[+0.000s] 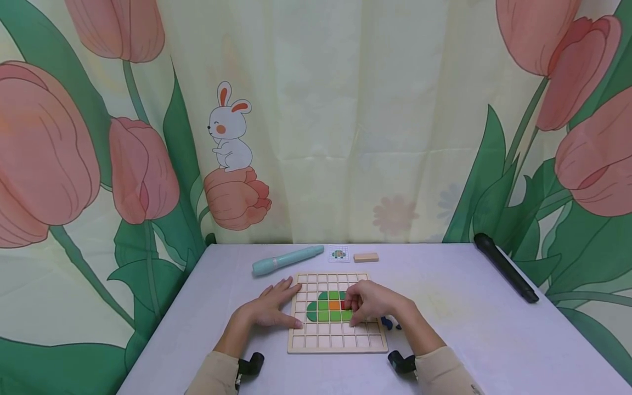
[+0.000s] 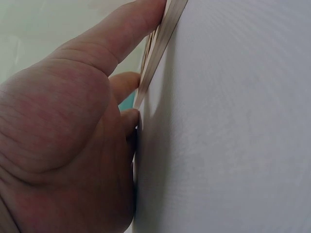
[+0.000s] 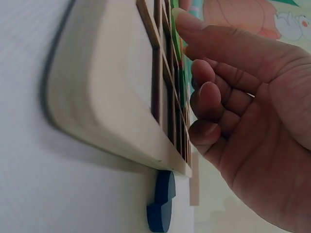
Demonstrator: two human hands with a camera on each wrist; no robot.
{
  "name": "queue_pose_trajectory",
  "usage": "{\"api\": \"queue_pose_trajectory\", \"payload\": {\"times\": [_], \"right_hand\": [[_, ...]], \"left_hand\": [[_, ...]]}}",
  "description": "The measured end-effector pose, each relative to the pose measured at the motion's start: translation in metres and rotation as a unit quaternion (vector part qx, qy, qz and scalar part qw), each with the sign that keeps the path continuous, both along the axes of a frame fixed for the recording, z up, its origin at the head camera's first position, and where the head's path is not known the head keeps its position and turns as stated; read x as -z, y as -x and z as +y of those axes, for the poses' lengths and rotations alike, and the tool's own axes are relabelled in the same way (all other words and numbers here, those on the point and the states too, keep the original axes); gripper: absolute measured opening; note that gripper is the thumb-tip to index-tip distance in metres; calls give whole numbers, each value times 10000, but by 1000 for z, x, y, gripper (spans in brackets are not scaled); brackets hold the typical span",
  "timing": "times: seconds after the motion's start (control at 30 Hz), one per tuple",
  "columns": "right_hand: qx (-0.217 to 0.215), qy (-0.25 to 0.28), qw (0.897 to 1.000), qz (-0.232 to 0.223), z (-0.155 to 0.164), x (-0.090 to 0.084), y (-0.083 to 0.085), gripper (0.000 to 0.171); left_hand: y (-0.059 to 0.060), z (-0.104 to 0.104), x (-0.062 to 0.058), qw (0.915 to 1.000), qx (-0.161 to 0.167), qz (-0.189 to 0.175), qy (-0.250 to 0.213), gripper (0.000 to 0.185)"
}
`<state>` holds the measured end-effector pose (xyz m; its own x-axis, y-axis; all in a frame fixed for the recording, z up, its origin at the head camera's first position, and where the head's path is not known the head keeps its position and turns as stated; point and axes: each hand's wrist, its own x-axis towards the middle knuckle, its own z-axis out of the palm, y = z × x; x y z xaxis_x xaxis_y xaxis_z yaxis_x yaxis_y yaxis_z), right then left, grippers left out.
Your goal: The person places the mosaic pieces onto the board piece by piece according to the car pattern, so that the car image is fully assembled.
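Red tile (image 1: 343, 305) half-hidden under right hand (image 1: 371, 303)

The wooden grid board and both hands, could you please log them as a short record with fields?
Board: wooden grid board flat on the table, green, orange and red tiles in its middle
Left hand: left hand flat, fingers straight, resting against the board's left edge
Right hand: right hand over the tiles, fingers curled at the red tile
Beside board: blue pieces on the table
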<state>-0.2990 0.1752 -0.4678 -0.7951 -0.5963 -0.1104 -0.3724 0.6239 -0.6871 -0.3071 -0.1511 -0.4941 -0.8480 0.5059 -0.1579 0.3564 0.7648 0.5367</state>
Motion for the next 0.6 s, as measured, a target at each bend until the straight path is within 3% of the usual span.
{"api": "queue_pose_trajectory", "payload": {"times": [0.2,0.6], "right_hand": [[296,320,9990,131,12,-6,5,18],[1035,360,9930,433,49,-16,10,26]], "left_hand": [[1,0,-1,10000,-4,-15,13,106],[1,0,0,10000,8,13,44,106]]}}
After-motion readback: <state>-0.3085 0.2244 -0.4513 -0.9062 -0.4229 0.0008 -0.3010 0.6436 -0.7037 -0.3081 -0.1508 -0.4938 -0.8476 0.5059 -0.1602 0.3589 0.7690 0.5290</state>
